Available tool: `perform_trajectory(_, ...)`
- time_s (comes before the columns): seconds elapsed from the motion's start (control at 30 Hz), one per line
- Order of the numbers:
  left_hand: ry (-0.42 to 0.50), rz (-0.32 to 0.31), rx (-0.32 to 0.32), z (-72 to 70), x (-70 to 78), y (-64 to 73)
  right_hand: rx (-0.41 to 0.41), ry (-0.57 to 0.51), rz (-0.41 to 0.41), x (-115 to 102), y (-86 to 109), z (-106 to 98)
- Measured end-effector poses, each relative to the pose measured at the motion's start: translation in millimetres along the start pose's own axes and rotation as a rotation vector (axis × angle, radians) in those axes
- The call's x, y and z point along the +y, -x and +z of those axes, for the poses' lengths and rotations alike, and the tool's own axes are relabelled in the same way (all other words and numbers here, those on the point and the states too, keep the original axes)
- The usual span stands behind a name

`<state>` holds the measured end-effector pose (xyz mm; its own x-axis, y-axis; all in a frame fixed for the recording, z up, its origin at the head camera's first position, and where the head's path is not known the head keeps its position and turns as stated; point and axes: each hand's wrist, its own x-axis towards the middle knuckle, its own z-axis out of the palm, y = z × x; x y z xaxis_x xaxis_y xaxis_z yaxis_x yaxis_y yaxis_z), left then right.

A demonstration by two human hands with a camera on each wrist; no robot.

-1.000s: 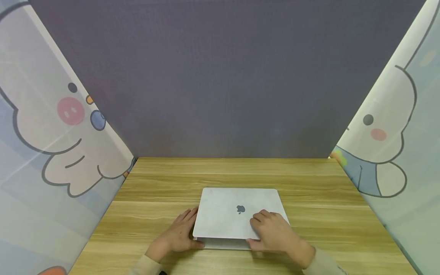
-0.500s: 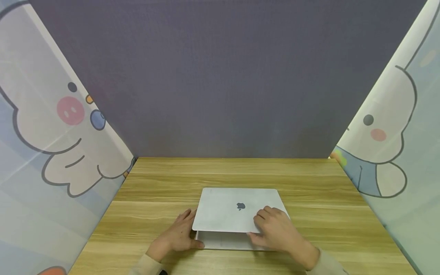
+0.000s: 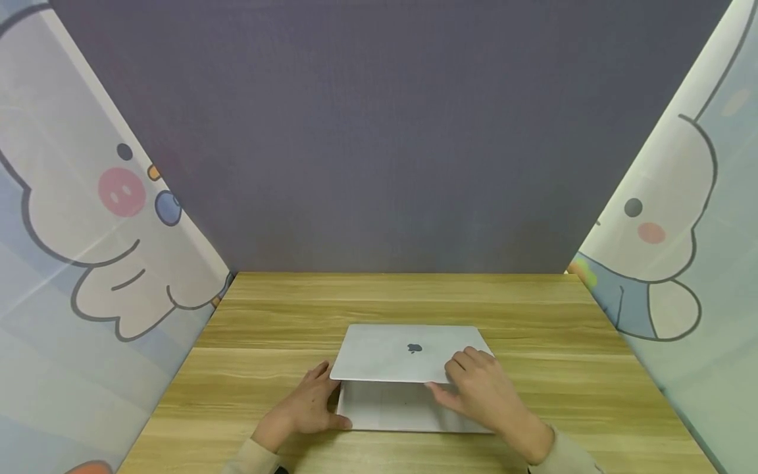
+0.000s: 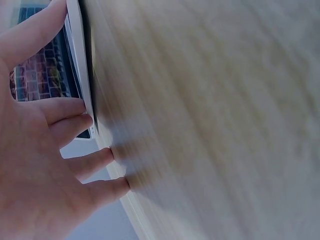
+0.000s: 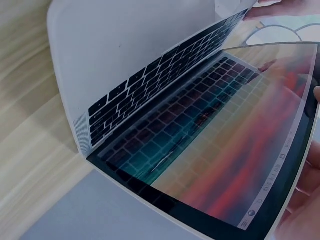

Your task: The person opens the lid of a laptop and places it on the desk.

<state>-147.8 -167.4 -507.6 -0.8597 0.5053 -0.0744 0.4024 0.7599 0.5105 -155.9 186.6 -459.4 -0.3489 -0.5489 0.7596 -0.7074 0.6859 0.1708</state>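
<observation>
A silver laptop (image 3: 387,408) lies on the wooden table, its lid (image 3: 381,355) with the dark apple logo raised partway over the base. My right hand (image 3: 482,388) pinches the lid's near edge on the right, thumb below and fingers on top. My left hand (image 3: 308,405) rests along the base's left side, thumb at the front corner. In the left wrist view its fingers are spread fairly straight, some against the laptop's edge, others on the table. The right wrist view shows the lit screen (image 5: 215,170) with a colourful picture, facing the black keyboard (image 5: 165,67).
The wooden table (image 3: 379,299) stretches around the laptop on all sides. Behind it stands a dark grey wall panel (image 3: 379,138). Cartoon-printed curtains hang at the left (image 3: 53,329) and right (image 3: 669,289).
My right hand has raised the lid's near edge up and away, so more of the base shows beneath it. My left hand has stayed at the laptop's left side.
</observation>
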Motion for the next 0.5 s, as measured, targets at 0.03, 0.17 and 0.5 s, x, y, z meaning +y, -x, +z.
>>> perform_trajectory(0.03, 0.001, -0.005, 0.0, 0.3, 0.3, 0.5, 0.009, 0.004, 0.008, 0.5, -0.6, -0.6)
perform_trajectory(0.17, 0.006, -0.017, -0.001, 0.3, 2.0, 1.8, 0.049, 0.024, 0.025, 3.4, -3.1, -1.4)
perform_trajectory(0.5, -0.019, -0.028, -0.007, 1.9, 2.6, -1.3, 0.141, 0.06, 0.066, 13.8, -15.3, -4.4)
